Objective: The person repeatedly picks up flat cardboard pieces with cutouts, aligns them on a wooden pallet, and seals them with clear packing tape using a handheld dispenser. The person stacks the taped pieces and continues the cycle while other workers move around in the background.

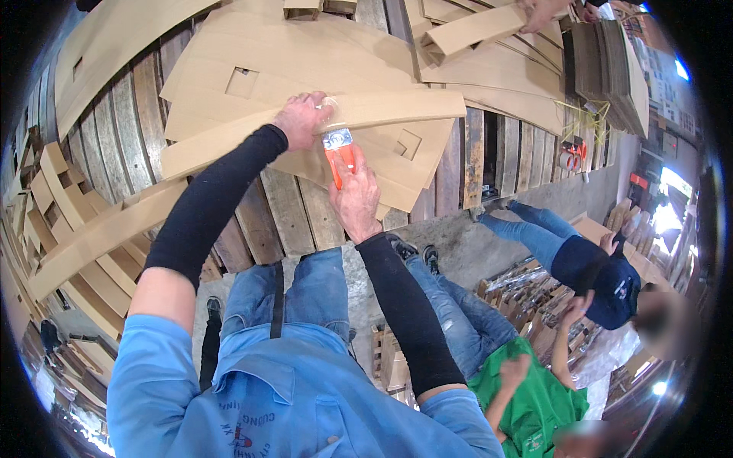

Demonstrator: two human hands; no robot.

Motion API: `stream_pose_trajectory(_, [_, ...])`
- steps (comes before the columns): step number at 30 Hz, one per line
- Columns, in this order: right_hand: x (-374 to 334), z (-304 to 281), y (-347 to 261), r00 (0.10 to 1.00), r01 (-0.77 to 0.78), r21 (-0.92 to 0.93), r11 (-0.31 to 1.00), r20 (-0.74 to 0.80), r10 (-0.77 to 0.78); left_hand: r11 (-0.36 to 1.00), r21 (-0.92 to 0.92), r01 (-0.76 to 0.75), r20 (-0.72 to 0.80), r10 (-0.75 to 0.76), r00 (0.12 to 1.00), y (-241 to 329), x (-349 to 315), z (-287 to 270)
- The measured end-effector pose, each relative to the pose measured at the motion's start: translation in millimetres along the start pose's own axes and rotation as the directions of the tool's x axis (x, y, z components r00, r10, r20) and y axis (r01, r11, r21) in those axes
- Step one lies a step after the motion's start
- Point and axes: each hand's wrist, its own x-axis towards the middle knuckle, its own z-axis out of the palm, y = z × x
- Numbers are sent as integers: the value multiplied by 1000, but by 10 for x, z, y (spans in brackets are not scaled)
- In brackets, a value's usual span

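Observation:
A long, folded brown cardboard strip (405,108) lies across flat cardboard sheets on the slatted wooden surface. My left hand (304,118) grips it near the middle, with its fingertips beside a shiny, clear patch. Just below the strip, my right hand (356,197) is closed around an orange hand tool (336,162). Its wide silver metal head is up against the strip's near edge; I cannot make out the tool's exact kind. Under the strip, the cardboard sheet (321,53) has small rectangular cutouts.
Wooden slats (267,217) show in front of me. Cut cardboard strips (84,252) pile up at the left. Another person's hand (542,14) holds a folded cardboard piece (473,34) at the far right. A cardboard stack (611,76) and a red-orange tool (574,155) are nearby. Two people stand right.

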Motion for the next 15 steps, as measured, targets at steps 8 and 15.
stream_pose_trajectory(8, [533,-37,-172,999,26,38,999,33,-27,854,-504,131,188,-39,981,-445,2,-134])
stream_pose_trajectory(15, [762,-39,-290,998,7,35,999,61,-9,998,-20,63,-305,-66,950,-195,-397,238])
